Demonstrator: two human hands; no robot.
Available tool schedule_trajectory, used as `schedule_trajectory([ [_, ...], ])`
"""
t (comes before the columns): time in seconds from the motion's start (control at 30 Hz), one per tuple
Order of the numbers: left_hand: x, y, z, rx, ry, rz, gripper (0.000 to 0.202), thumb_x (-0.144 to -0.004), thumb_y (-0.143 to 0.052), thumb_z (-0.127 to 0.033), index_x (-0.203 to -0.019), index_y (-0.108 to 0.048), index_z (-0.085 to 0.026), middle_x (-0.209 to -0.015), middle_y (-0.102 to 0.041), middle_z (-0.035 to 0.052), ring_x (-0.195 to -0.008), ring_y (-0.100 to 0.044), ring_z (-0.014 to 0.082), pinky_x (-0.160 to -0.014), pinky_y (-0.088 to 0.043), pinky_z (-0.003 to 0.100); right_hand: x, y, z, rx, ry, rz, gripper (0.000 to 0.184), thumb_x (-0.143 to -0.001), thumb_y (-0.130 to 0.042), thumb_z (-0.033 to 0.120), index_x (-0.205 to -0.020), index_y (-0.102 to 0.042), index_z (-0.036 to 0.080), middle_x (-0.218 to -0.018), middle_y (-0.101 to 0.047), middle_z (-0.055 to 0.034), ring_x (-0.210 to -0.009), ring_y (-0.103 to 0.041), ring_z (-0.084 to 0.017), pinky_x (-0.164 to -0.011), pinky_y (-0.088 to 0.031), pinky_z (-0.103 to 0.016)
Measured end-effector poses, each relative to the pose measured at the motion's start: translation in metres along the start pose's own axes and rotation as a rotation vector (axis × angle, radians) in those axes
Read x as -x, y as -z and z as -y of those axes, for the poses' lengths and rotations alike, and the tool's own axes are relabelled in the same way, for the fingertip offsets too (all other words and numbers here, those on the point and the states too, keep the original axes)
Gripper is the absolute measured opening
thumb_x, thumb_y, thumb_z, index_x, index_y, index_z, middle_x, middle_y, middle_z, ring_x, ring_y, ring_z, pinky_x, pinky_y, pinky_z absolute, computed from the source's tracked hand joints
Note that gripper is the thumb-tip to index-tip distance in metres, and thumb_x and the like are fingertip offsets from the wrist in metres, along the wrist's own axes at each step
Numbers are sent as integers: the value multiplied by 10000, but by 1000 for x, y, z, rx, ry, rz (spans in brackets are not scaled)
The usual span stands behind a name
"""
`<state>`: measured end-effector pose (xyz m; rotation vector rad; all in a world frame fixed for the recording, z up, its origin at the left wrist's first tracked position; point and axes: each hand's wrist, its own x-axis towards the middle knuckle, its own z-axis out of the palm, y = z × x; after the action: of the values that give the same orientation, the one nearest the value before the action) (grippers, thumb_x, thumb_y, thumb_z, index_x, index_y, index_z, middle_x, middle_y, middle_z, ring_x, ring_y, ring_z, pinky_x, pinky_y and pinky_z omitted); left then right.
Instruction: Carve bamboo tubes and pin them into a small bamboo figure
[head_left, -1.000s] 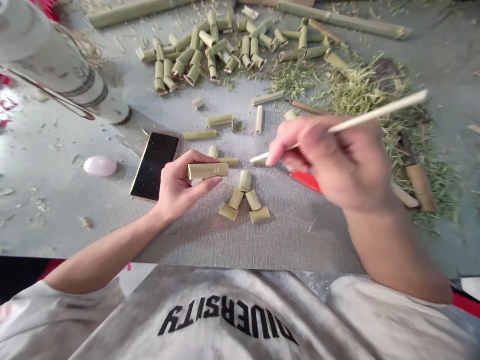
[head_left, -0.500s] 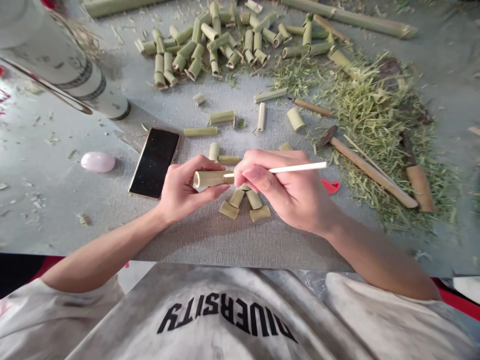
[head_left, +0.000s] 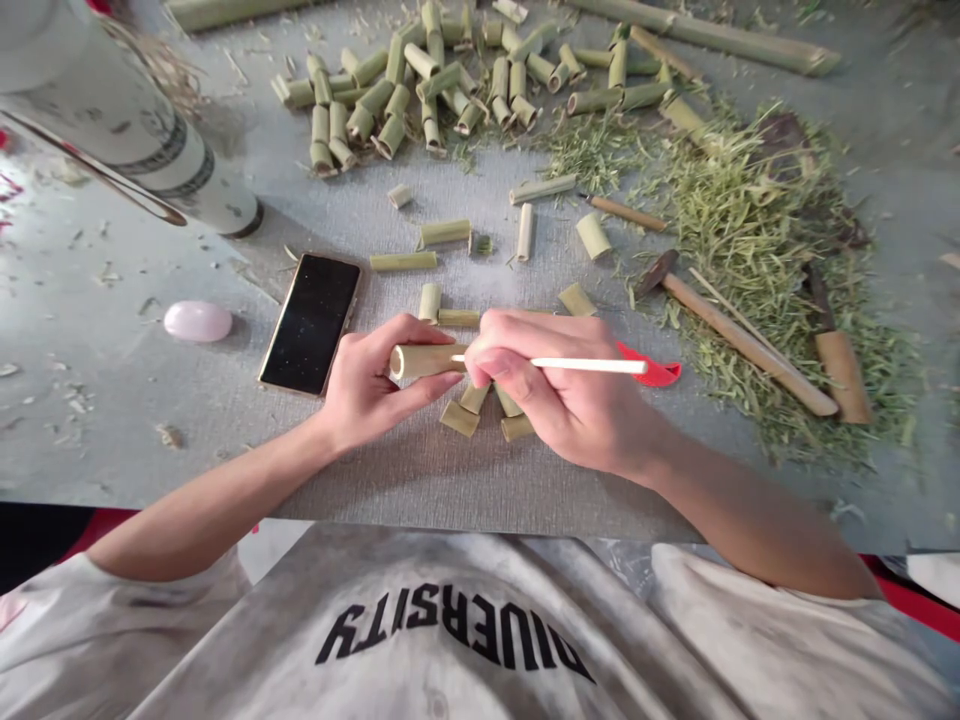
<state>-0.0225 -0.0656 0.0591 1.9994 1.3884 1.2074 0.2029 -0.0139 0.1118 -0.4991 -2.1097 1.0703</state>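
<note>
Between thumb and fingers, my left hand (head_left: 367, 372) grips a short bamboo tube (head_left: 421, 361), its hollow end facing left. My right hand (head_left: 559, 385) pinches a thin white stick (head_left: 589, 365), whose left tip meets the side of the tube. Whether the tip goes into a hole there I cannot tell. Under my hands lie small bamboo pieces (head_left: 460, 418), partly covered by my right hand. Just beyond are a bamboo piece standing by another (head_left: 430, 302) and a slanted piece (head_left: 577, 300). A red object (head_left: 656, 372) shows beside my right hand.
A phone (head_left: 311, 325) and a pink oval object (head_left: 198, 321) lie to the left, near a tall white cylinder (head_left: 172, 165). Cut bamboo pieces (head_left: 397, 90) are heaped at the back. On the right, a hammer (head_left: 742, 335) and a wooden-handled blade (head_left: 841, 370) rest on green shavings (head_left: 720, 220).
My right hand has shifted slightly left and the white stick has tilted to slope down to the right. More of the red object shows. My left hand keeps its grip on the bamboo tube.
</note>
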Motion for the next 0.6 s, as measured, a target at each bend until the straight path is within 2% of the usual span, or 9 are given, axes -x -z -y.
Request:
schedule_trajectory([
  [0.2, 3, -2, -3, 11, -60, 10, 257, -951, -864, -401, -1003, -743, -180, -731, -766, -44, -517, -583, 46, -491, -412, 165, 1, -10, -10, -137, -8, -52, 406, -1196, -510, 370, -833, -556, 195, -762, -522, 27, -654, -449, -98, -644, -364, -274],
  [0.6, 4, -5, -5, 95, -3, 32, 239, -932, -883, -374, -937, -739, -183, -688, -751, -46, -502, -585, 49, -471, -417, 164, 4, -21, -23, -109, -18, -55, 461, -1213, -460, 408, -809, -523, 194, -744, -512, 35, -648, -447, -87, -661, -362, -271],
])
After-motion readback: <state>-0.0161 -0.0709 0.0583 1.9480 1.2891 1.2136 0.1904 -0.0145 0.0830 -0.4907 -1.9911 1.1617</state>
